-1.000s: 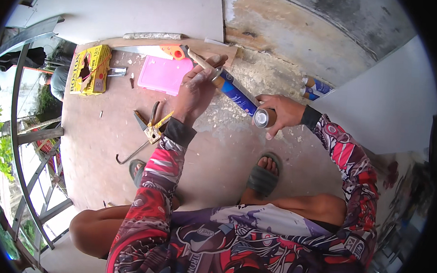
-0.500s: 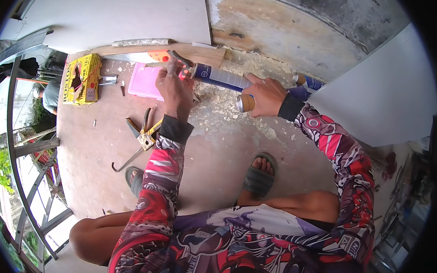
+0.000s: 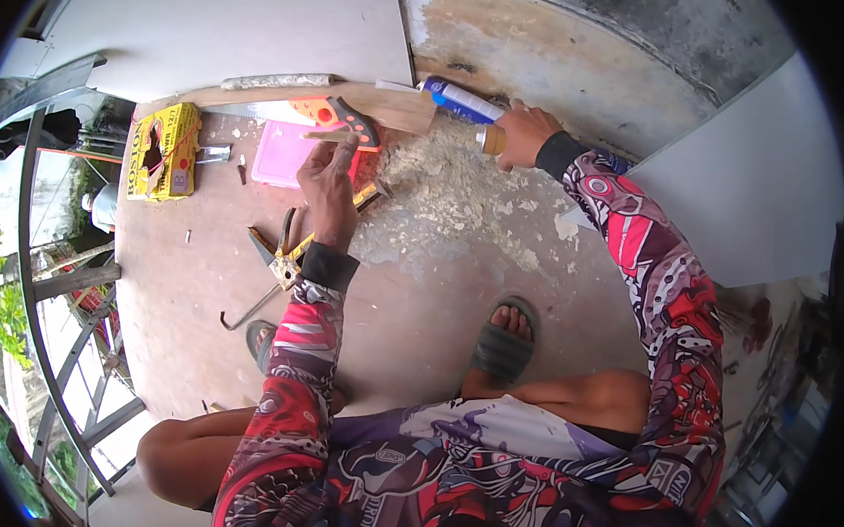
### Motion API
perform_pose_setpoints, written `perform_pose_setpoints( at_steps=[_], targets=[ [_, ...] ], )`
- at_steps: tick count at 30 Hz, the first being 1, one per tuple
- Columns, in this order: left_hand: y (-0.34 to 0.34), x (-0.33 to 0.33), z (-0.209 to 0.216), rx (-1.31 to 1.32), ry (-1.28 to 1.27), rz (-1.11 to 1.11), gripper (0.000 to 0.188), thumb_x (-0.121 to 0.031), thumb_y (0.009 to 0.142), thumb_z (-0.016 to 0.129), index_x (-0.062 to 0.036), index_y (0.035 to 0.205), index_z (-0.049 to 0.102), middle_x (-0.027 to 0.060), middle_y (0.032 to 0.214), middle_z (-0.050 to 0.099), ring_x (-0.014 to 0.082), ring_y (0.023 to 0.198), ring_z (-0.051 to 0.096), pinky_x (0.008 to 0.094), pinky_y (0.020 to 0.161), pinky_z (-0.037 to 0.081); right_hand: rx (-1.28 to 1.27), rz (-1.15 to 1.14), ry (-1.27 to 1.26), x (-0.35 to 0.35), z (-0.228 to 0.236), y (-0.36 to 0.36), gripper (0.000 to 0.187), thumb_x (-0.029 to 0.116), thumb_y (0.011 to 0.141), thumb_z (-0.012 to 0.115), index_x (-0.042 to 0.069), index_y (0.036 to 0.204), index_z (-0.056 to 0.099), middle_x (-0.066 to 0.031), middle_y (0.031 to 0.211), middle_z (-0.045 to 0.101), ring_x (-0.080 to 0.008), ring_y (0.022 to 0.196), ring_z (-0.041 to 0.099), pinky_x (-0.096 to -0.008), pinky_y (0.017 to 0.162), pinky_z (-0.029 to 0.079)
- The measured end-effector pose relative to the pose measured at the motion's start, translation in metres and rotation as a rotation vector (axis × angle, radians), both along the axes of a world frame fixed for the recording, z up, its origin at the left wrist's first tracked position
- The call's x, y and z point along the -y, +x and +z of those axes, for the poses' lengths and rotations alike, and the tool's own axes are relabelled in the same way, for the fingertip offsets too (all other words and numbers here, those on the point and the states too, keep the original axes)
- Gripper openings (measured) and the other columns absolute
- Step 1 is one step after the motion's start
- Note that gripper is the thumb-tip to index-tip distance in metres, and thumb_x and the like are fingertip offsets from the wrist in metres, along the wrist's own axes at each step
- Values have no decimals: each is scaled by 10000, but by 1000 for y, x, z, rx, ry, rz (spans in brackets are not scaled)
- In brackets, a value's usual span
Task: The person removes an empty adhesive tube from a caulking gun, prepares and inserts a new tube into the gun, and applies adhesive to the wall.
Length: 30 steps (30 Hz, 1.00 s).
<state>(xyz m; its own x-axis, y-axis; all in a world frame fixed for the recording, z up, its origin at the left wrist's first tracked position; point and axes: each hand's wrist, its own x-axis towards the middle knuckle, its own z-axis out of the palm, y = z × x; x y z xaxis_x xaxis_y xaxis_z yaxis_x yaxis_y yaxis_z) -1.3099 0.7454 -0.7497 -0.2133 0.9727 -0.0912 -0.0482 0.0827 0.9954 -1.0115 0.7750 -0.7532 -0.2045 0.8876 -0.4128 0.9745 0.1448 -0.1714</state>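
Floor (image 3: pixel 410 311) scattered with flakes (image 3: pixel 482 209); stained wall (image 3: pixel 548 51) near blue tube (image 3: pixel 465 102).

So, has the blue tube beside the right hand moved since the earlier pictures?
Yes: the blue tube has moved forward, closer to the stained wall.

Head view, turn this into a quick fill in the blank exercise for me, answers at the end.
1. The torn cardboard box is ____ in colour.
2. The flat case beside the saw handle is ____.
3. The blue tube is closest to the person's ____ hand.
4. The caulking gun lies nearest to the person's ____ foot.

Missing words: yellow; pink; right; left.
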Motion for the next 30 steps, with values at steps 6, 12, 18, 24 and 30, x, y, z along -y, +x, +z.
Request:
perform_pose_setpoints(
  at_steps=[6, 12, 18, 24, 30],
  targets=[
    [-9, 5, 31, -42, 318, -30, 194, -163, 947, 695, 15, 1018, 723, 36, 963, 718, 85, 874, 622, 257, 849, 481, -77, -8, 101, 14, 1, 2, 550, 262, 613, 809, 60, 1112, 697, -244, 1181, 626, -398, 987, 672, -483, 847, 551],
    [16, 5, 34, 218, 22, -173, 214, -216, 939, 719, -2, 955, 718, 14, 868, 685, 77, 814, 593, 244, 785, 475, -392, 2, 307, 36, 34, -31, 478, 274, 667, 757, 33, 1071, 673, -215, 880, 696, -385, 893, 684, -476, 812, 543],
    [39, 15, 25, 309, 10, -251, 172, -205, 948, 715, -52, 1024, 702, 14, 953, 702, 112, 881, 634, 313, 831, 496, -582, -10, 298, 46, 64, -53, 515, 353, 693, 782, 9, 1057, 662, -216, 903, 707, -394, 882, 688, -453, 788, 551],
    [53, 18, 34, 284, 15, -264, 202, -216, 953, 711, -21, 998, 686, 31, 922, 681, 109, 865, 631, 299, 846, 509, -526, -21, 387, 46, 66, -57, 525, 372, 668, 846, 53, 1043, 666, -182, 867, 710, -376, 835, 690, -460, 779, 544],
    [62, 21, 36, 180, 83, -282, 202, -169, 967, 683, 24, 1028, 672, 47, 979, 695, 111, 904, 639, 295, 876, 514, -504, -33, 402, 48, 65, -54, 586, 428, 670, 854, 27, 1050, 658, -194, 863, 705, -389, 832, 688, -460, 777, 543]
  ],
)
